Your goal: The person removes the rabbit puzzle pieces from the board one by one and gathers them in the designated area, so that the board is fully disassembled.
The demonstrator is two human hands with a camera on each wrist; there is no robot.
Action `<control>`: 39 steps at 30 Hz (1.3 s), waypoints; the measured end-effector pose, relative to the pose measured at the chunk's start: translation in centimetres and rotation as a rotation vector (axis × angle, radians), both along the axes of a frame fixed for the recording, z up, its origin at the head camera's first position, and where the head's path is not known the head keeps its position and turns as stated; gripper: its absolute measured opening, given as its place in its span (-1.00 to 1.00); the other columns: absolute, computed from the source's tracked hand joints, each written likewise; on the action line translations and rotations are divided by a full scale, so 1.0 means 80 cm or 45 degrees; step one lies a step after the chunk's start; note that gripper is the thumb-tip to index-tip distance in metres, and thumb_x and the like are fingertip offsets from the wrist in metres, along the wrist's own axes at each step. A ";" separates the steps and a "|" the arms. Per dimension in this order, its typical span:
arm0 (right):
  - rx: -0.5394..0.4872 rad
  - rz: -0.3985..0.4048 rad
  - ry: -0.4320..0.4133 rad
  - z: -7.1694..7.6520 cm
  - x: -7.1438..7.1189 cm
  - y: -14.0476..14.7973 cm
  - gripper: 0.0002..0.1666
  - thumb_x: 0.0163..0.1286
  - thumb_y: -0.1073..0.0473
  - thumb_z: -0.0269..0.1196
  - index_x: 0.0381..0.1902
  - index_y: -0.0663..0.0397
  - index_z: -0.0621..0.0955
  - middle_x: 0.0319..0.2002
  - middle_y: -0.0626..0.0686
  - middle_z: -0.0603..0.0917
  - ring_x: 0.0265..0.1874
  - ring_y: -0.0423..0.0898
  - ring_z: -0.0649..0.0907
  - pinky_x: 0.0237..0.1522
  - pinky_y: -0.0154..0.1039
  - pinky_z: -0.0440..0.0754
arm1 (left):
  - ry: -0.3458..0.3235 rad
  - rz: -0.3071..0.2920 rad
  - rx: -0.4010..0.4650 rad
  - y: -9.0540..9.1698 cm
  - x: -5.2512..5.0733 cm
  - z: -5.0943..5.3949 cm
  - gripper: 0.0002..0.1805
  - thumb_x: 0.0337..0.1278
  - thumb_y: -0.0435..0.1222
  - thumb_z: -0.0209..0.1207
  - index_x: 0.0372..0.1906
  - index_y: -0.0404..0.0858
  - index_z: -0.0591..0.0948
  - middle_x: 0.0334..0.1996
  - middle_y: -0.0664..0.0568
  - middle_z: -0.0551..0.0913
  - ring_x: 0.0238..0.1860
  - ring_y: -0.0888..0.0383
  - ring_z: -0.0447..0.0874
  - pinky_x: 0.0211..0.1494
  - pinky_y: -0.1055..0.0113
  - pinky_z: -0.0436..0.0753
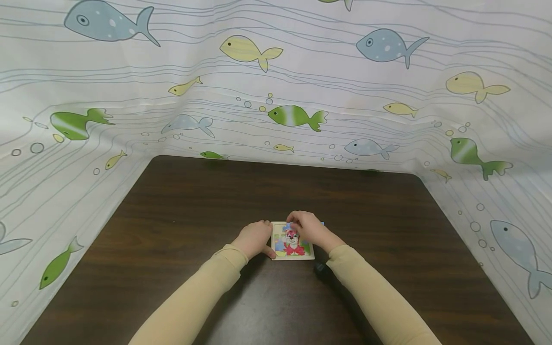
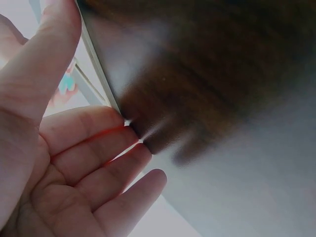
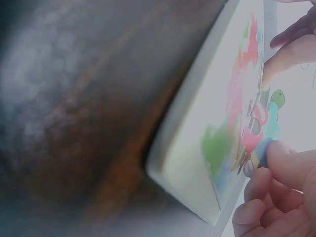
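Observation:
A small wooden puzzle board (image 1: 293, 258) with a pink-and-white cartoon animal lies on the table, its upper left part bare wood. At its left edge the left hand (image 1: 254, 239) holds it, thumb by the lower corner and fingers higher up; the left wrist view shows those fingertips (image 2: 116, 116) against the edge. Over the upper right part is the right hand (image 1: 311, 229). In the right wrist view its thumb and forefinger pinch a partly hidden, blue-coloured piece (image 3: 262, 157) at the picture's far side. Some of the picture is covered by the right hand.
The dark wooden table (image 1: 207, 191) extends around the board. A white curtain (image 1: 241, 91) printed with fish stands along the back and both sides. A small black object (image 1: 321, 270) shows beside the right wrist.

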State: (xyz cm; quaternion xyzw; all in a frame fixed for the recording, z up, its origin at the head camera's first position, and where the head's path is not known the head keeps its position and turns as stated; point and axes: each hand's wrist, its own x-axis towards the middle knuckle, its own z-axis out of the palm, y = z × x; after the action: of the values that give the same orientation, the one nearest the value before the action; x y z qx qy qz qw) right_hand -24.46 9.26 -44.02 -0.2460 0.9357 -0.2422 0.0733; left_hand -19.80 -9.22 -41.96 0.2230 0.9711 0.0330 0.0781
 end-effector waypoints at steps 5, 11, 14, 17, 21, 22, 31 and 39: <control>-0.045 -0.034 0.025 0.003 0.001 0.004 -0.89 0.36 0.27 0.19 -0.24 0.05 0.66 -0.31 -0.02 0.64 -0.37 -0.17 0.53 -0.21 -0.21 0.58 | -0.010 0.003 0.010 0.000 -0.001 0.000 -0.06 -0.37 0.14 0.44 0.14 -0.41 0.52 0.08 -0.17 0.59 0.04 -0.02 0.59 0.00 0.18 0.63; -0.095 -0.053 0.036 0.005 0.001 0.010 -0.89 0.34 0.25 0.22 -0.24 0.03 0.69 -0.31 -0.05 0.67 -0.38 -0.18 0.53 -0.20 -0.23 0.59 | -0.021 0.011 0.019 0.000 0.000 -0.001 -0.05 -0.37 0.14 0.44 0.15 -0.42 0.51 0.10 -0.19 0.58 0.07 -0.04 0.57 0.05 0.17 0.61; -0.129 -0.076 0.021 0.006 0.000 0.012 -0.91 0.32 0.24 0.24 -0.26 0.03 0.68 -0.33 -0.05 0.66 -0.41 -0.18 0.53 -0.25 -0.25 0.59 | -0.025 0.014 0.031 -0.001 -0.001 -0.001 -0.05 -0.37 0.13 0.44 0.15 -0.42 0.51 0.10 -0.20 0.57 0.07 -0.04 0.57 0.05 0.16 0.61; -0.152 -0.098 0.006 0.006 -0.001 0.017 -0.94 0.31 0.24 0.24 -0.29 0.03 0.66 -0.36 -0.06 0.66 -0.43 -0.17 0.52 -0.27 -0.26 0.58 | -0.018 0.010 0.040 -0.001 -0.001 -0.001 -0.06 -0.38 0.13 0.45 0.14 -0.41 0.52 0.09 -0.19 0.58 0.05 -0.03 0.58 0.03 0.16 0.62; -0.143 -0.103 -0.003 0.007 -0.002 0.026 -0.94 0.32 0.24 0.24 -0.31 0.03 0.66 -0.35 -0.05 0.64 -0.41 -0.16 0.52 -0.26 -0.26 0.57 | -0.008 0.005 0.016 -0.001 -0.001 -0.001 -0.03 -0.37 0.15 0.44 0.17 -0.42 0.50 0.11 -0.20 0.57 0.08 -0.03 0.57 0.04 0.16 0.62; -0.143 -0.110 -0.005 0.006 -0.003 0.030 -0.94 0.32 0.24 0.24 -0.32 0.03 0.67 -0.34 -0.05 0.63 -0.40 -0.15 0.51 -0.26 -0.25 0.57 | -0.007 0.004 0.008 -0.001 -0.001 -0.001 -0.02 -0.37 0.15 0.44 0.19 -0.41 0.50 0.13 -0.20 0.56 0.10 -0.03 0.56 0.06 0.16 0.61; -0.193 -0.210 0.012 0.006 -0.004 0.064 -0.90 0.33 0.24 0.23 -0.28 0.07 0.69 -0.28 0.02 0.63 -0.39 -0.12 0.53 -0.30 -0.22 0.58 | -0.021 0.001 0.004 0.000 0.000 0.000 0.00 -0.36 0.12 0.44 0.22 -0.43 0.46 0.18 -0.21 0.52 0.19 -0.04 0.50 0.14 0.16 0.56; -0.194 -0.250 0.014 0.005 -0.006 0.083 -0.88 0.33 0.25 0.23 -0.26 0.12 0.70 -0.28 0.05 0.67 -0.38 -0.10 0.54 -0.27 -0.20 0.56 | -0.032 0.011 0.004 -0.001 0.000 -0.001 0.00 -0.34 0.12 0.44 0.23 -0.44 0.45 0.19 -0.22 0.51 0.20 -0.04 0.49 0.13 0.17 0.57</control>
State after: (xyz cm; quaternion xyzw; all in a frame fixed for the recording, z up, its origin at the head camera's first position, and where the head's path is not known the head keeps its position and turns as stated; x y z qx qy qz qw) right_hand -24.98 15.94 -43.61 -0.1595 0.9345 -0.3172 0.0252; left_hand -19.77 -9.29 -42.00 0.2184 0.9710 0.0375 0.0898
